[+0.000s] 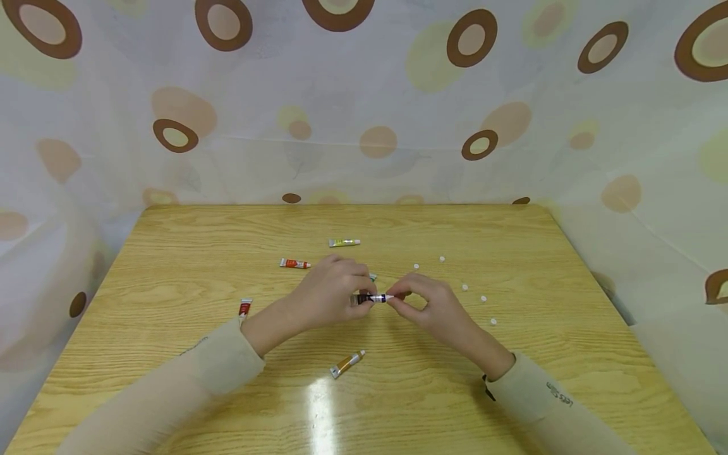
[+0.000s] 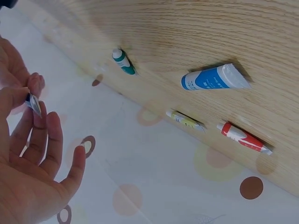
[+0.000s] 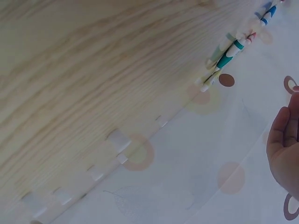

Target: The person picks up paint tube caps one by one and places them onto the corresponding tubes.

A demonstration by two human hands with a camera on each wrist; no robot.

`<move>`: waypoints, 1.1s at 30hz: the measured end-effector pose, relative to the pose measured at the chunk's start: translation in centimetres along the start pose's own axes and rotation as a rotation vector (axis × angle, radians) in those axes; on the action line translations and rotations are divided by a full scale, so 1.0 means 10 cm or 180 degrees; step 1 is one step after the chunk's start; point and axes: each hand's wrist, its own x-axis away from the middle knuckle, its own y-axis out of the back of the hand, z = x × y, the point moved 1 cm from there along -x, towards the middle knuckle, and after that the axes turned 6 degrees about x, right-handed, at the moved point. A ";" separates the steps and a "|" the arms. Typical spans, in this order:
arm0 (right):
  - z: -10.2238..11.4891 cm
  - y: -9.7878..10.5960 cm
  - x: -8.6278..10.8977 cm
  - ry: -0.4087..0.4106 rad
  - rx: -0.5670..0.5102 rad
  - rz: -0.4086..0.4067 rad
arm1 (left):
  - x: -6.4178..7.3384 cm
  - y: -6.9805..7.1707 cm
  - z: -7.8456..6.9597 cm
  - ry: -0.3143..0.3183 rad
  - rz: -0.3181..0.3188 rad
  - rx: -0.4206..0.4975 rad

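Observation:
My left hand (image 1: 332,285) holds a small paint tube with a dark blue and silver label (image 1: 376,298) level above the table, pinched between thumb and fingers. At its right end my right hand (image 1: 440,309) pinches the white tip with thumb and forefinger. Under and behind the left hand lies a green paint tube (image 1: 372,276), mostly hidden in the head view. The left wrist view shows it whole, near a blue paint tube (image 2: 208,78). Only the edge of the right hand (image 3: 286,149) shows in the right wrist view.
Several small white caps (image 1: 465,287) lie scattered right of the hands. Around the left arm are a yellow tube (image 1: 344,242), an orange-red tube (image 1: 294,263), a dark red tube (image 1: 244,308) and an ochre tube (image 1: 347,364). A patterned curtain (image 1: 352,170) surrounds the wooden table (image 1: 170,253).

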 end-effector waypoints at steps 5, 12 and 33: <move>-0.01 0.00 0.00 0.0036 0.0006 0.0049 | 0.01 -0.01 0.02 0.0038 0.0022 0.0013; -0.07 0.00 0.03 0.0140 0.0072 0.0015 | 0.02 -0.01 0.05 0.0091 0.0079 0.0078; -0.11 -0.04 0.02 0.0474 0.0040 -0.0181 | 0.03 0.00 0.03 -0.0136 -0.0111 -0.0117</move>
